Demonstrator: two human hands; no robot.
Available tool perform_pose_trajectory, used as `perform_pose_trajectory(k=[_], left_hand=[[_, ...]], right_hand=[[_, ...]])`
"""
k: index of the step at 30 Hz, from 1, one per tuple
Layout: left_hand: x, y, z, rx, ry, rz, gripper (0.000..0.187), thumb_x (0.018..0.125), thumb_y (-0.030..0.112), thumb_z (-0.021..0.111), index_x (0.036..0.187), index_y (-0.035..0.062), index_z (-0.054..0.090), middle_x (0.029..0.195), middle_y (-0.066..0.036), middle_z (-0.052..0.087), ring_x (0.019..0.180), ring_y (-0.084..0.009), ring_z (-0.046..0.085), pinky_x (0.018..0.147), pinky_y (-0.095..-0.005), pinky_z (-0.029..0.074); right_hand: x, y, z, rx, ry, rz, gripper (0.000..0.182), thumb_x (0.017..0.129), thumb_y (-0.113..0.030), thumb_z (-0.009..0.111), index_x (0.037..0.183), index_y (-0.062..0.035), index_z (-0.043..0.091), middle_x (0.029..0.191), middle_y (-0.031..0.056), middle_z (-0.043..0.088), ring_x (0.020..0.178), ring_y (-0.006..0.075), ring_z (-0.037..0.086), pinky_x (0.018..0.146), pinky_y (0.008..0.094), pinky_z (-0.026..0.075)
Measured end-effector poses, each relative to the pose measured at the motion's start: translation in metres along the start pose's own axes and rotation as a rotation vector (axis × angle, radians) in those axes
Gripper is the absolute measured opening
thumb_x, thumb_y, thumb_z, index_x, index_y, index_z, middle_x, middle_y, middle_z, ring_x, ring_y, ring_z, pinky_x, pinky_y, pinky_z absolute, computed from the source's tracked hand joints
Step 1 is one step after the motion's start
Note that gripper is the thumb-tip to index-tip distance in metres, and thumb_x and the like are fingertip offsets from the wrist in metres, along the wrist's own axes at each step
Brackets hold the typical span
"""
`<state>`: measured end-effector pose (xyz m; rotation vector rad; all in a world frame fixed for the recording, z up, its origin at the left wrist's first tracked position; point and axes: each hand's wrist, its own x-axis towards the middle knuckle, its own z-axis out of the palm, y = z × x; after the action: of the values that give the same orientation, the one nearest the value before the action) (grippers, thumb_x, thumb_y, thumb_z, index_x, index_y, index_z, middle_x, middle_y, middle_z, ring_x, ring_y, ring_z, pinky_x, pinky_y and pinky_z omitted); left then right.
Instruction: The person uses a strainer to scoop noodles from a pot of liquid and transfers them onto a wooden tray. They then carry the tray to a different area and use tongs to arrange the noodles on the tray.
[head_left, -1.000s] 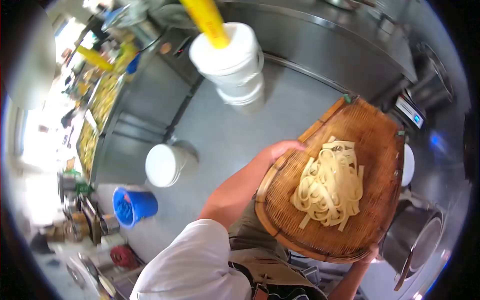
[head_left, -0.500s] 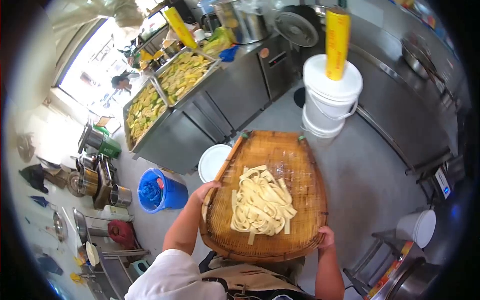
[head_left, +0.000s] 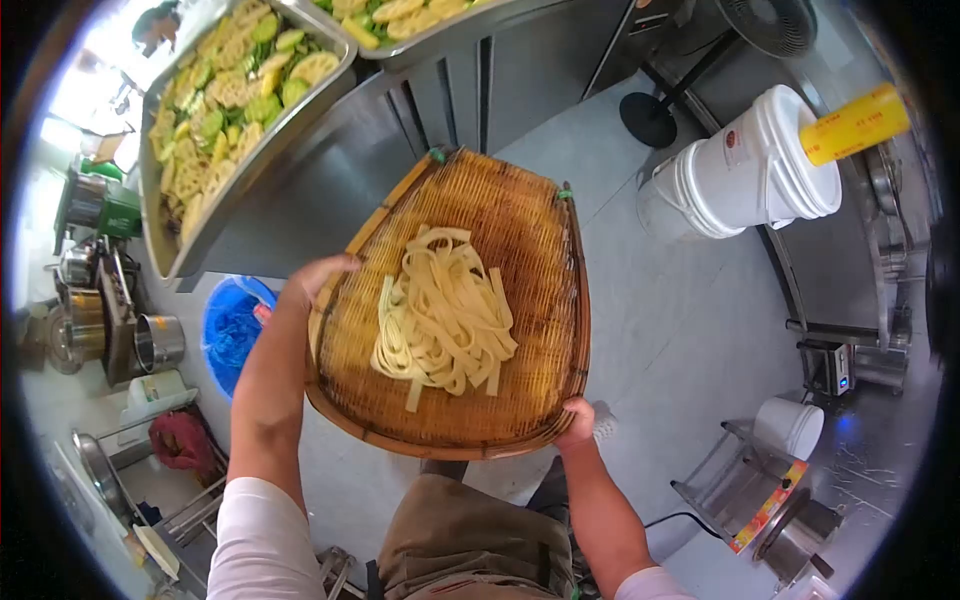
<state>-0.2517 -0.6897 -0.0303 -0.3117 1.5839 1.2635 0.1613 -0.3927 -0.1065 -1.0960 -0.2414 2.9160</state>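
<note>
One flat woven bamboo tray (head_left: 520, 215), brown, held level over the grey floor (head_left: 660, 330) by two hands. Left hand (head_left: 318, 277): grip curled over the tray's left rim. Right hand (head_left: 578, 420): grip pinching the near right rim, thumb on top. One heap of wide pale noodle strips (head_left: 445, 315) lies mid-tray, between the grips. Beyond the left grip: two steel pans of sliced green-yellow vegetables (head_left: 225, 95) on a steel counter (head_left: 330, 190). One blue bucket (head_left: 232, 330) beneath the left forearm. Stacked white buckets (head_left: 750, 165) beyond the right grip.
</note>
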Motion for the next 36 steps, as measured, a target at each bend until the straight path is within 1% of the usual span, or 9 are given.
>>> perform_pose_trajectory(k=[4,7,13,16,20,24,27,34,36], left_hand=[[0.076,0.016,-0.044,0.474,0.102,0.164,0.047,0.077,0.035,0.072,0.117,0.0104,0.065,0.112,-0.010,0.066,0.100,-0.0234,0.063,0.088,-0.0376,0.050],[0.044,0.052,-0.022,0.133,-0.001,-0.007,0.051,0.079,0.034,0.072,0.123,0.0098,0.062,0.111,-0.008,0.067,0.099,-0.0187,0.063,0.084,-0.0371,0.052],[-0.013,-0.012,-0.044,0.882,0.845,0.948,0.065,0.079,0.029,0.073,0.131,-0.0038,0.049,0.124,-0.026,0.057,0.115,-0.0369,0.055,0.098,-0.0423,0.044],[-0.049,-0.101,-0.017,0.347,1.140,0.653,0.077,0.077,0.024,0.076,0.135,-0.0097,0.039,0.121,-0.025,0.055,0.112,-0.0366,0.054,0.099,-0.0438,0.041],[-0.073,-0.150,0.062,-0.570,0.608,0.011,0.066,0.080,0.024,0.076,0.128,-0.0093,0.045,0.115,-0.016,0.058,0.096,-0.0245,0.059,0.080,-0.0363,0.050],[-0.041,-0.182,0.077,-0.429,0.791,0.053,0.027,0.083,0.016,0.066,0.102,-0.0036,0.062,0.089,-0.011,0.066,0.076,-0.0208,0.060,0.066,-0.0361,0.049],[-0.068,-0.143,0.079,-0.171,0.871,0.116,0.020,0.083,0.013,0.064,0.091,-0.0044,0.065,0.078,-0.009,0.066,0.069,-0.0192,0.059,0.064,-0.0360,0.048],[-0.071,-0.187,0.072,-0.205,1.012,0.029,0.021,0.082,0.014,0.064,0.090,-0.0058,0.066,0.077,-0.009,0.066,0.067,-0.0199,0.058,0.062,-0.0374,0.047],[-0.082,-0.195,0.084,-0.350,1.014,-0.051,0.023,0.081,0.014,0.064,0.092,-0.0062,0.065,0.075,-0.009,0.064,0.065,-0.0198,0.058,0.059,-0.0363,0.046]], right_hand=[[0.016,0.055,0.032,0.009,0.267,0.030,0.048,0.076,-0.010,0.058,0.122,0.0034,0.054,0.121,0.0165,0.061,0.110,0.0351,0.060,0.098,0.0480,0.048],[0.021,0.092,0.056,-0.027,0.475,-0.009,0.039,0.083,-0.008,0.056,0.121,0.0017,0.055,0.122,0.0151,0.061,0.110,0.0329,0.060,0.099,0.0473,0.047],[0.061,0.132,0.054,-0.084,0.564,0.091,0.026,0.089,-0.010,0.053,0.113,-0.0014,0.057,0.118,0.0125,0.062,0.109,0.0296,0.059,0.097,0.0473,0.047],[0.069,0.137,0.080,-0.188,0.608,0.287,0.031,0.090,-0.019,0.057,0.115,-0.0012,0.054,0.117,0.0124,0.062,0.105,0.0282,0.061,0.094,0.0453,0.048],[0.062,0.128,0.108,-0.508,0.553,0.606,0.054,0.090,-0.040,0.063,0.124,0.0005,0.050,0.116,0.0182,0.062,0.098,0.0339,0.063,0.087,0.0467,0.051],[0.048,0.089,0.143,-1.186,0.401,0.831,0.057,0.087,-0.043,0.067,0.121,0.0000,0.051,0.108,0.0184,0.064,0.082,0.0287,0.067,0.070,0.0413,0.056],[0.079,0.023,0.169,-1.402,0.013,0.713,0.049,0.088,-0.038,0.067,0.117,-0.0015,0.053,0.101,0.0143,0.066,0.079,0.0222,0.067,0.067,0.0350,0.056],[0.202,-0.196,0.458,-1.532,-0.172,-1.097,0.016,0.091,-0.018,0.058,0.085,-0.0037,0.063,0.069,0.0074,0.062,0.064,0.0140,0.056,0.061,0.0321,0.046],[0.246,-0.260,0.516,-1.783,-0.248,-1.401,0.017,0.086,-0.016,0.060,0.094,-0.0013,0.062,0.087,0.0182,0.065,0.082,0.0306,0.062,0.075,0.0410,0.049]])
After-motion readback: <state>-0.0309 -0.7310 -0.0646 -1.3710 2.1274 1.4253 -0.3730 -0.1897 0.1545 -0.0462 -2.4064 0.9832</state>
